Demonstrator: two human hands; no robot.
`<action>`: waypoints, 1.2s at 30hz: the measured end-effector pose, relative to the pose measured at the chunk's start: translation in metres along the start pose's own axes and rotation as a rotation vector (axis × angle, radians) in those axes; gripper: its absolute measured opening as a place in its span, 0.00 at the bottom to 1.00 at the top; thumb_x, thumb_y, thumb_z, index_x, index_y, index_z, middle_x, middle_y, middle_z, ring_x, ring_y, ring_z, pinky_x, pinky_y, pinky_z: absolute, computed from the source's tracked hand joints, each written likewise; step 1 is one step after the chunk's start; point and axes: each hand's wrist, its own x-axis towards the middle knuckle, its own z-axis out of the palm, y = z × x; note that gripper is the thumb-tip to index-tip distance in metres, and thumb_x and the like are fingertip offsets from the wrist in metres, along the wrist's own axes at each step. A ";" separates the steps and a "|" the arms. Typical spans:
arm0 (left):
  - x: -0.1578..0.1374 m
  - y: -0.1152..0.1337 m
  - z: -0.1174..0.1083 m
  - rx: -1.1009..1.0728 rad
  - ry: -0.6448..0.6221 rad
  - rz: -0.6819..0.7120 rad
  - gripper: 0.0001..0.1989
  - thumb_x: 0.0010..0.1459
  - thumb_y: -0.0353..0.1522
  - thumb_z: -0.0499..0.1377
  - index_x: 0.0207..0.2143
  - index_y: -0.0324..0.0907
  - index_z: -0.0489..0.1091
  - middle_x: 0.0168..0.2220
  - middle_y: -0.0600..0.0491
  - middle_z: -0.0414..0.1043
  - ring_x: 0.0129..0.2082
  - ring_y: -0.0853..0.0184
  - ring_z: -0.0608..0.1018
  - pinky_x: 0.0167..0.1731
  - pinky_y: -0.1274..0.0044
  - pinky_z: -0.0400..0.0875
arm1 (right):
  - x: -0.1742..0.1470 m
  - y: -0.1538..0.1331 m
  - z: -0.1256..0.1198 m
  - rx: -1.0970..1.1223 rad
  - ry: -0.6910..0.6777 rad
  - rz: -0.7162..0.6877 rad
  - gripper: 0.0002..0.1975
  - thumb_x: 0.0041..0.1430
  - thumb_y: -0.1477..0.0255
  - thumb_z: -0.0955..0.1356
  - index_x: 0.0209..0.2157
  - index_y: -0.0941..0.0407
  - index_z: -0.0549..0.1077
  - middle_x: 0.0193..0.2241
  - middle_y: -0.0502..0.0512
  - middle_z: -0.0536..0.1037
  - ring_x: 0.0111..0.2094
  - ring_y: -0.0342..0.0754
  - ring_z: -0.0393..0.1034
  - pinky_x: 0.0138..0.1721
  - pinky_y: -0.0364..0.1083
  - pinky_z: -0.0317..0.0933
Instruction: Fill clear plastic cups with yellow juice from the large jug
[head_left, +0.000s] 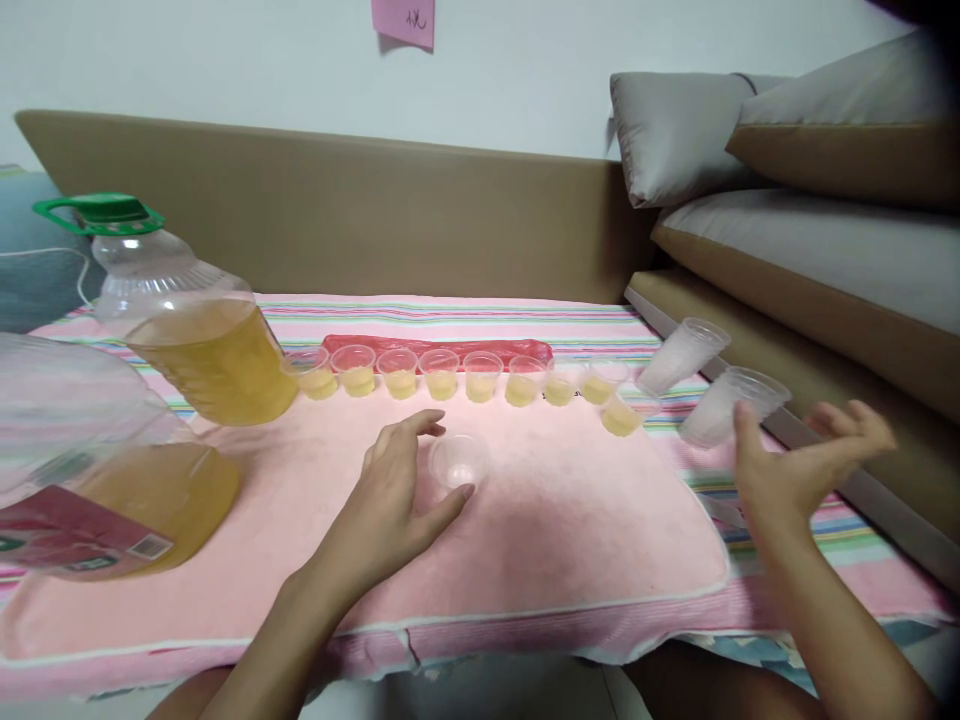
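A clear plastic cup (459, 462) with nothing poured in it stands on the pink mat. My left hand (394, 490) curves around its left side, thumb and fingers spread apart; whether the thumb touches the cup I cannot tell. Over at the right, my right hand (802, 465) is open, palm partly up, beside a leaning stack of clear cups (712, 412). A second stack of cups (679, 358) tilts just behind that one. Beyond my left hand runs a row of clear cups (441, 378) holding a little yellow liquid.
Two large jugs of yellow oil-like liquid, one with a green cap (217, 350) and one nearer (172, 500), stand at the left. Red plastic packaging (442, 350) lies behind the row. Stacked cushions (817, 235) rise on the right, and a brown panel (420, 220) closes the back.
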 end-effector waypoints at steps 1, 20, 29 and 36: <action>0.000 0.000 0.000 -0.001 -0.001 0.002 0.32 0.66 0.44 0.63 0.66 0.54 0.51 0.62 0.46 0.66 0.64 0.51 0.70 0.63 0.51 0.68 | 0.003 -0.007 -0.005 0.033 0.060 -0.079 0.51 0.35 0.51 0.76 0.57 0.54 0.54 0.55 0.72 0.65 0.54 0.69 0.67 0.55 0.69 0.62; 0.000 0.002 0.004 -0.022 -0.026 -0.020 0.30 0.65 0.44 0.64 0.63 0.50 0.56 0.62 0.43 0.67 0.65 0.49 0.70 0.64 0.49 0.66 | -0.082 -0.195 -0.030 0.558 -0.336 -0.400 0.18 0.67 0.64 0.73 0.54 0.55 0.71 0.50 0.61 0.73 0.52 0.65 0.70 0.51 0.64 0.67; 0.001 0.003 0.001 -0.087 0.033 -0.037 0.27 0.70 0.46 0.60 0.64 0.49 0.55 0.65 0.44 0.64 0.66 0.52 0.68 0.66 0.53 0.65 | -0.081 -0.202 -0.034 0.527 -0.388 -0.467 0.11 0.71 0.67 0.72 0.51 0.57 0.73 0.49 0.62 0.74 0.52 0.60 0.69 0.48 0.56 0.65; 0.005 0.006 -0.016 -0.084 0.474 0.111 0.15 0.76 0.33 0.50 0.32 0.45 0.63 0.38 0.52 0.68 0.42 0.62 0.73 0.45 0.68 0.69 | -0.091 -0.218 -0.047 0.670 -0.534 -0.489 0.09 0.79 0.68 0.65 0.45 0.59 0.74 0.40 0.57 0.74 0.42 0.51 0.71 0.43 0.48 0.64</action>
